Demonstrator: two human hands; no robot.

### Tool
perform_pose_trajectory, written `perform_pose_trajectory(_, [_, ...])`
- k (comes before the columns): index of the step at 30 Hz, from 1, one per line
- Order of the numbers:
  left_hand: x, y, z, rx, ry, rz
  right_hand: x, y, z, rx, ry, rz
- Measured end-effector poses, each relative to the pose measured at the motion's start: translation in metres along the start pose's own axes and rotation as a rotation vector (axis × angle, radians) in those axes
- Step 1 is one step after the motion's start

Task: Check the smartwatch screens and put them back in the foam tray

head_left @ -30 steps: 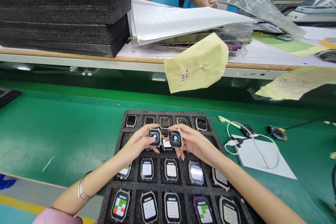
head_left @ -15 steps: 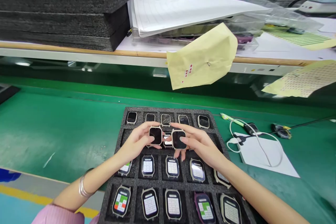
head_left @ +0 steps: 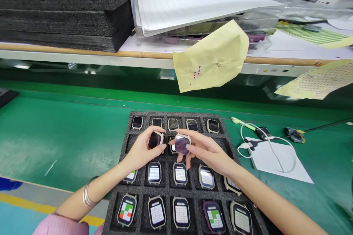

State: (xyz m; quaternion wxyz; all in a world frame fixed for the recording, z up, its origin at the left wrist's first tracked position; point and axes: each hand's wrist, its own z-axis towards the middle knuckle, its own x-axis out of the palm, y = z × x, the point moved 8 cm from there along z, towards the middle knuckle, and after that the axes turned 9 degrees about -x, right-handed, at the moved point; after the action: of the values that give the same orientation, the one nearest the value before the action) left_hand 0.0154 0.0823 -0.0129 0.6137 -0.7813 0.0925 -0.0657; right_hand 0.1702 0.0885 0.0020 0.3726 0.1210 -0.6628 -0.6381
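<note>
Over a black foam tray (head_left: pixel 168 192), each of my hands grips a strapless smartwatch by its edges. In my left hand (head_left: pixel 143 148) is a dark-screened smartwatch (head_left: pixel 154 140), tilted, with the thumb along its lower right side. My right hand (head_left: pixel 208 150) has a second smartwatch (head_left: pixel 182 144) between thumb and fingers, its dark screen facing up with a pale reflection. Behind the hands, a lit watch (head_left: pixel 173 147) in its pocket is partly covered. The nearer rows hold watches with lit grid screens, among them a purple-cased watch (head_left: pixel 214 217). Dark-screened watches (head_left: pixel 213 126) fill the far row.
A white cable (head_left: pixel 271 150) loops over a white box (head_left: pixel 275 165) to the right, near a green pen (head_left: pixel 242 123). Across the back runs a shelf with black foam stacks (head_left: pixel 55 11), papers (head_left: pixel 198 7) and a hanging yellow sheet (head_left: pixel 215 58). A person stands behind it.
The left-hand watch has tilted and moved slightly left, its screen turning aside. The right-hand watch has shifted a little left and tipped, so its screen now catches light.
</note>
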Motion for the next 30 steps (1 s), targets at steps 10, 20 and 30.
perform_pose_trajectory(10, [0.0018, -0.0035, -0.0047, -0.009, 0.014, -0.023, -0.0036, -0.0021, 0.0003, -0.018, 0.000, 0.019])
perform_pose_trajectory(20, [0.0019, -0.0066, -0.0061, 0.013, 0.014, 0.033, -0.0012, -0.0040, -0.0001, 0.021, -0.005, 0.004])
perform_pose_trajectory(30, [0.0002, -0.0082, -0.0070, 0.033, -0.002, 0.029, -0.0038, -0.0030, -0.0006, 0.026, -0.016, 0.005])
